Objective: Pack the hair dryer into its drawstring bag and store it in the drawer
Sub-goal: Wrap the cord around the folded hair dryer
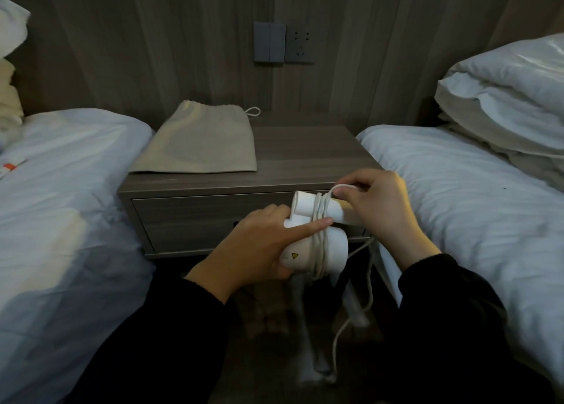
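Between the two beds, in front of the nightstand's closed drawer point(213, 220), sits the folded white hair dryer point(314, 239), held in the air at about drawer height. Left hand point(259, 248) closed around the dryer's barrel end from the left, index finger laid across the coils to pin them. Right hand point(381, 208) just beside it on the right, fingers point(345, 193) pinched shut on the cord point(320, 217) at the top of a loop, close against the folded handle. Several turns already lie around the folded body, running across its long axis, which points roughly left to right; loose cord hangs down from the right side toward the floor, its end blurred and hard to read. By the look of it, winding remains the step in hand, with the slack still to take up before bagging.

Beyond and to the left, well apart from both hands, lies the beige drawstring bag point(198, 144), flat on the nightstand top point(305, 156), mouth toward the wall and its string loop poking out at the far right corner. Left hand nearer to it, though occupied. Wood-grain top otherwise bare where visible. White bedding on the left bed point(61, 190) and right bed point(457, 190), a stack of pillows point(503, 98) on the right one, and a switch and socket point(283, 46) on the panelled wall behind.
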`<state>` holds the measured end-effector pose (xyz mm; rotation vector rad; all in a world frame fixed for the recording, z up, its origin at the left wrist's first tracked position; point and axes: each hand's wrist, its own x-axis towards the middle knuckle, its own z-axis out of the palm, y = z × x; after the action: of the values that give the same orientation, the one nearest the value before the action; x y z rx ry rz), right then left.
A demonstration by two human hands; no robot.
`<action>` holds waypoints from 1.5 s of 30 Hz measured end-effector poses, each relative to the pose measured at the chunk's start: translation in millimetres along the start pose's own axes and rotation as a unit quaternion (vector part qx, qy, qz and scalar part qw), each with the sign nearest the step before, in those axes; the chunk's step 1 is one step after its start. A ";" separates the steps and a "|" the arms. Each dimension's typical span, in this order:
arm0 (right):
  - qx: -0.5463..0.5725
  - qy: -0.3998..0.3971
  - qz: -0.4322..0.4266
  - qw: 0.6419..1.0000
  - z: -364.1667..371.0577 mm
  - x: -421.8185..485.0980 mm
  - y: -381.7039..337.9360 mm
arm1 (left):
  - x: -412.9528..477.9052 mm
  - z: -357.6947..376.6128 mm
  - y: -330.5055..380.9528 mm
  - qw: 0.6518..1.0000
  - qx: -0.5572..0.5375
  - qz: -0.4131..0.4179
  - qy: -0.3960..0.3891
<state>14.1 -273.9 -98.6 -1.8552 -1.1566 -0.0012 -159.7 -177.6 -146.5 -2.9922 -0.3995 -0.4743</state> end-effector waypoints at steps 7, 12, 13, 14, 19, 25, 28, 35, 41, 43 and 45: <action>-0.009 0.026 0.046 0.999 4.0 1.8 5.1 | 0.1 0.5 2.5 1.000 -0.004 -0.016 -0.019; -0.025 -0.026 0.012 0.999 3.8 3.3 7.6 | -0.9 -1.9 1.5 1.000 0.018 0.000 -0.009; -0.030 -0.056 0.002 0.998 2.6 4.2 9.3 | -0.8 -1.5 1.8 1.000 0.026 0.005 -0.008; -0.037 -0.089 -0.003 0.995 0.8 5.1 11.1 | -0.8 -0.7 2.1 0.999 0.034 0.011 -0.007; -0.058 -0.231 -0.022 0.971 -8.2 8.7 19.8 | -0.7 0.6 6.1 0.998 0.045 0.014 -0.033; -0.034 -0.196 -0.023 0.980 3.0 7.7 13.4 | 2.3 5.4 9.9 0.999 0.014 -0.015 -0.039; -0.032 -0.176 -0.027 0.983 5.2 6.5 10.5 | 0.8 5.6 8.7 0.999 0.012 -0.013 -0.037; -0.053 -0.167 -0.032 0.984 -10.3 10.5 13.4 | -1.9 0.5 -2.3 0.999 0.021 -0.025 -0.030; -0.178 -0.095 -0.051 0.978 -8.7 16.7 39.1 | -6.4 -1.0 -18.7 0.999 0.013 -0.031 -0.039; -0.154 -0.072 -0.046 0.984 -10.5 18.9 41.1 | -6.5 -1.6 -20.2 0.998 -0.009 -0.030 -0.046; -0.065 -0.070 -0.008 0.995 -15.9 22.6 42.9 | -6.6 -1.6 -21.0 0.997 -0.032 -0.033 -0.055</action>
<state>64.0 -274.8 -109.3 -1.9866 -1.2931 0.0465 -171.8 -159.2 -146.1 -3.0842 -0.5027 -0.3346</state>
